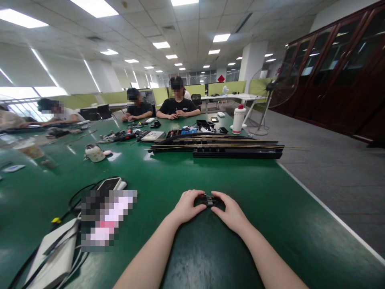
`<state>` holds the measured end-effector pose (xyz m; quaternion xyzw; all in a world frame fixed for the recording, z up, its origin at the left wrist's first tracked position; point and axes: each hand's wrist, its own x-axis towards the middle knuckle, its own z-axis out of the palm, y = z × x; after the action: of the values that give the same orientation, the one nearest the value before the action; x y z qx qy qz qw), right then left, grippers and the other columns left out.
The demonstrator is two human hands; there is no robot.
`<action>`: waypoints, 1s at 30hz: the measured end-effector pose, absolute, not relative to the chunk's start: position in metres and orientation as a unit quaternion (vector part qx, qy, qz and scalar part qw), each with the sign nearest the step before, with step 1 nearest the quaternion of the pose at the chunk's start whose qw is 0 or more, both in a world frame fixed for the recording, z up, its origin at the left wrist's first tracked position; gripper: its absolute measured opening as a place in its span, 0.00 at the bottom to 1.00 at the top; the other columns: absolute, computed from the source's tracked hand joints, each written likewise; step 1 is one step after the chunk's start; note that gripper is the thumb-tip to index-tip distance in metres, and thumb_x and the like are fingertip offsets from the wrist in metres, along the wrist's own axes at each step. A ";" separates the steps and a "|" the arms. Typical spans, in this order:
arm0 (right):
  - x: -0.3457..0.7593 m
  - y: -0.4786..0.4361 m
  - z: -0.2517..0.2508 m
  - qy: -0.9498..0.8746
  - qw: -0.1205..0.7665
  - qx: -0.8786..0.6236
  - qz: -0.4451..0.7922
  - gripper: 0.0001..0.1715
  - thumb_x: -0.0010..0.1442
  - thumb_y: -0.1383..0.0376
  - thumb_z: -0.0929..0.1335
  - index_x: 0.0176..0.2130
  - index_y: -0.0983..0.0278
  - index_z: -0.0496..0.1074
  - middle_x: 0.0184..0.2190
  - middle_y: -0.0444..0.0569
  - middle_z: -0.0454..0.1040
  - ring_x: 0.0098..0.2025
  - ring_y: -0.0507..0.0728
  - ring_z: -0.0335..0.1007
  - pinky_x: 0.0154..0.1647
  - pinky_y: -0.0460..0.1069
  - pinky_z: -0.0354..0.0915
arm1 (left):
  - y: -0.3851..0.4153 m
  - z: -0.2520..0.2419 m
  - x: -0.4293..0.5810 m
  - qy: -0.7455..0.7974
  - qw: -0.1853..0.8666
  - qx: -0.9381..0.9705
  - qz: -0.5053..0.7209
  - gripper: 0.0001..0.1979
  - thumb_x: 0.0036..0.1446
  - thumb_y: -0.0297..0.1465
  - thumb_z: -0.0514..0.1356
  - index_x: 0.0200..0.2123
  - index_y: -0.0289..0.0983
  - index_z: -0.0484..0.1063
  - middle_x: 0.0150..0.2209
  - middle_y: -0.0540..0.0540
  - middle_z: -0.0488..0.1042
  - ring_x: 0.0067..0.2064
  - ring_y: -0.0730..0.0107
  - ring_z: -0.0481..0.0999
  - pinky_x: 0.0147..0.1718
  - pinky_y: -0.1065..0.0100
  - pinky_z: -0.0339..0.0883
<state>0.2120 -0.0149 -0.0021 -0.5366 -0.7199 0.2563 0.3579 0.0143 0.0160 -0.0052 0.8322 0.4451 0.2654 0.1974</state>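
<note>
Between my hands, low over the green table (144,233), is a small black device (209,200), rounded at the ends, with a paler, partly metallic middle. Its exact kind is too small to make out. My left hand (189,205) grips the left end, thumb on the near side and fingers on the far side. At the opposite end my right hand (231,209) holds it the same way, fingers curled round it. Both palms hide much of the device's ends.
Long black rails (237,151) with thin brass-coloured rods lie ahead. Behind them are tools and a white bottle (238,119). To my left are a small pale jar (95,153), a white box (52,255) with cables and a phone (110,184). Several people sit farther along.
</note>
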 end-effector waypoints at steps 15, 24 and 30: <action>0.212 -0.014 -0.003 -0.711 0.351 -0.552 0.259 0.22 0.51 0.69 0.67 0.48 0.62 0.70 0.48 0.52 0.73 0.51 0.59 0.68 0.55 0.57 0.60 | 0.016 -0.005 0.013 0.447 0.203 0.832 0.257 0.26 0.49 0.34 0.64 0.52 0.41 0.65 0.47 0.45 0.71 0.49 0.58 0.69 0.50 0.58 0.60; 0.213 -0.014 -0.002 -0.715 0.350 -0.549 0.256 0.21 0.51 0.68 0.67 0.46 0.61 0.71 0.47 0.51 0.74 0.50 0.59 0.68 0.54 0.57 0.61 | 0.016 -0.006 0.013 0.448 0.201 0.831 0.260 0.25 0.50 0.34 0.64 0.52 0.40 0.65 0.47 0.45 0.72 0.49 0.58 0.69 0.50 0.58 0.60; 0.212 -0.015 -0.002 -0.715 0.351 -0.550 0.251 0.20 0.51 0.68 0.67 0.46 0.63 0.71 0.46 0.52 0.74 0.49 0.59 0.69 0.54 0.56 0.62 | 0.016 -0.005 0.013 0.443 0.202 0.835 0.259 0.25 0.49 0.33 0.64 0.51 0.39 0.66 0.47 0.45 0.71 0.49 0.58 0.69 0.50 0.58 0.61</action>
<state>0.2124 -0.0147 -0.0021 -0.5503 -0.7145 0.2513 0.3514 0.0133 0.0164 -0.0052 0.8345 0.4428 0.2587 0.2016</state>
